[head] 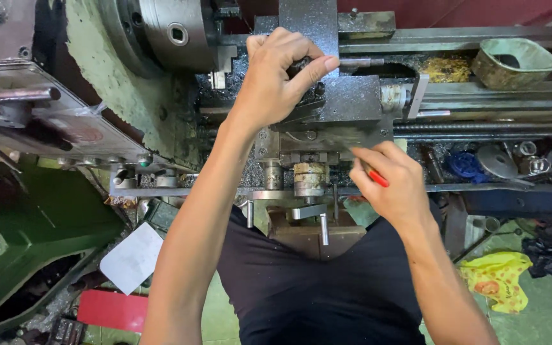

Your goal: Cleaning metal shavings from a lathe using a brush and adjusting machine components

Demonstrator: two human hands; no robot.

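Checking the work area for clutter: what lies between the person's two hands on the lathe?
In the head view, the grey metal carriage block fills the stretch between the left hand and the right hand, which holds a red-handled tool.

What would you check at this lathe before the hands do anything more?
1. Left hand has a firm grip on the dark part on the carriage: ok, fingers wrap it.
2. Right hand controls its red-handled tool: ok, pinched; the tip is blurred.
3. Chuck at rest: cannot tell from one picture.
4. Hands clear of the chuck: ok, both lie to its right.
5. Metal chips on the carriage cleared: not ok, swarf lies around it.
6. Loose items on the shelf kept off the slides: ok.
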